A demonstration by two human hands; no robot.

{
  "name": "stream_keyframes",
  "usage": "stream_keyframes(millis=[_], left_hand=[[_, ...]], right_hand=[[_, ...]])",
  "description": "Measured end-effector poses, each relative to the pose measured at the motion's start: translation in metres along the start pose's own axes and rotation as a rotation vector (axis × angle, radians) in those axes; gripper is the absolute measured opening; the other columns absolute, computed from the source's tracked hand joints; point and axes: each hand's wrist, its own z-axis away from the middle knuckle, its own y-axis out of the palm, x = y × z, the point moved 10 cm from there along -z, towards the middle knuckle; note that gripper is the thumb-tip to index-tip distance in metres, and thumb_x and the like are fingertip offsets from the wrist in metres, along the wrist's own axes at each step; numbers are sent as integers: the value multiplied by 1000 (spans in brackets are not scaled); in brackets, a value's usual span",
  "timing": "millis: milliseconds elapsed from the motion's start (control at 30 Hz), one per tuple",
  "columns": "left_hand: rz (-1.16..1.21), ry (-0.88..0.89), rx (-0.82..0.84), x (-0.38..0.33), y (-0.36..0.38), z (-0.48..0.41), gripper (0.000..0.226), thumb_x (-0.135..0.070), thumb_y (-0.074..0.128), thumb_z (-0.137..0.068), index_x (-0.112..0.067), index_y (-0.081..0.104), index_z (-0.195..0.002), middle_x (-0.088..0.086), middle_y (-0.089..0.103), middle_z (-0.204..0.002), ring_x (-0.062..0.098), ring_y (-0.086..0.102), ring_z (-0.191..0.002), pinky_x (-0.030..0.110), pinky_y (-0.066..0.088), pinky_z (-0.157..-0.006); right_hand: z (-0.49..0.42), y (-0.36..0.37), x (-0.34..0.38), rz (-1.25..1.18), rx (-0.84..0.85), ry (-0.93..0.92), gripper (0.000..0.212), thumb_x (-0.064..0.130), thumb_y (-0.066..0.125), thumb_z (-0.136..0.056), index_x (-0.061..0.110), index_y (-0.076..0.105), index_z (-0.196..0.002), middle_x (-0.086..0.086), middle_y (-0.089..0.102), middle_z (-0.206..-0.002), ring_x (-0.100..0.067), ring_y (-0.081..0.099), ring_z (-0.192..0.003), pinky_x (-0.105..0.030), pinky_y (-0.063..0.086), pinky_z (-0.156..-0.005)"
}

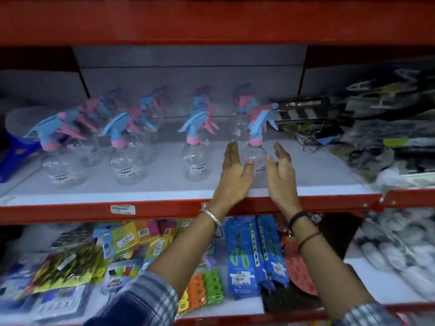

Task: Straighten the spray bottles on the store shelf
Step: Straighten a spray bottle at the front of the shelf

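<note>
I see the red shelf [164, 209] with its pale deck carrying rows of clear spray bottles, four columns running from the front edge toward the back panel. Toward the right end of the deck lie dark packaged goods [306, 114]; the lower shelf [235, 318] below holds mixed packets.

The front-right spray bottle [255, 147] stands near the front edge, right of the front bottle beside it [194, 158], with its blue trigger head and pink collar upright.

My left hand [233, 177] is flat and spread, fingers extended along the bottle's left flank, the thumb apparently touching the clear body. My right hand [281, 170] is likewise spread on the bottle's right side, just apart from it. Neither hand has closed on anything.

I judge these bottles empty, so very light, thin-walled and slick, easy to tip or skid into neighbours. I would take hold low on the round body with both palms, not the trigger head, and turn it gently.
</note>
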Motion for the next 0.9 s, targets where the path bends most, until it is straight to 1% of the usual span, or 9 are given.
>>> stream_keyframes(millis=[100,200,300,367,467,600,700,767,900], left_hand=[[32,-66,50,9,5,-5,61,-25,38,-97,-13,6,-148,6,12,-159,18,14,-146,15,9,-108],[31,-77,113,13,11,-4,58,-21,36,-98,-17,8,-149,7,18,-158,20,22,-144,15,16,-106],[13,-70,105,13,8,-4,57,-22,40,-97,-16,16,-148,11,29,-154,24,35,-137,28,27,-112],[-7,-48,95,11,6,-3,56,-25,45,-96,-15,24,-146,13,38,-147,27,44,-130,37,36,-109],[-31,2,99,5,5,2,53,-28,50,-93,-14,35,-142,14,45,-137,28,54,-117,38,45,-101],[-40,52,72,-2,-2,9,51,-34,56,-89,-17,45,-136,10,50,-130,22,62,-105,30,51,-91],[-55,83,54,-8,-5,17,48,-37,60,-86,-19,51,-129,5,54,-125,19,66,-93,34,54,-87],[-62,87,34,-11,-8,22,43,-38,63,-83,-20,54,-121,1,56,-119,16,66,-85,35,55,-83],[-58,95,13,-17,-12,30,38,-41,66,-77,-23,56,-109,-3,56,-109,16,67,-80,35,55,-78]], right_hand=[[-10,4,-17,3,59,112,48,22,40,-96,12,32,-142,-6,38,-149,-18,36,-136,-20,27,-106],[-12,10,-25,-14,132,154,43,21,41,-96,16,40,-138,-4,49,-140,-13,45,-123,-23,34,-102],[-13,9,-33,-129,150,221,40,23,46,-94,17,46,-134,-2,54,-135,-14,51,-120,-34,40,-106],[-12,4,-32,-136,141,226,37,24,48,-94,17,50,-130,0,58,-124,-12,53,-113,-29,42,-98],[-5,-5,-24,-69,120,192,36,26,50,-93,13,53,-126,2,58,-113,-13,54,-107,-24,39,-91],[3,-16,-19,-18,98,178,38,27,53,-91,10,54,-125,-4,62,-118,-14,55,-108,-30,44,-97],[13,-24,-10,4,91,146,38,27,53,-91,8,55,-124,-8,62,-123,-12,55,-106,-36,47,-98],[19,-28,-7,20,72,136,36,27,53,-91,8,57,-121,-9,64,-121,-12,55,-103,-33,48,-93],[27,-35,-3,62,33,149,35,28,53,-91,8,58,-119,-11,66,-115,-13,56,-95,-23,40,-79]])
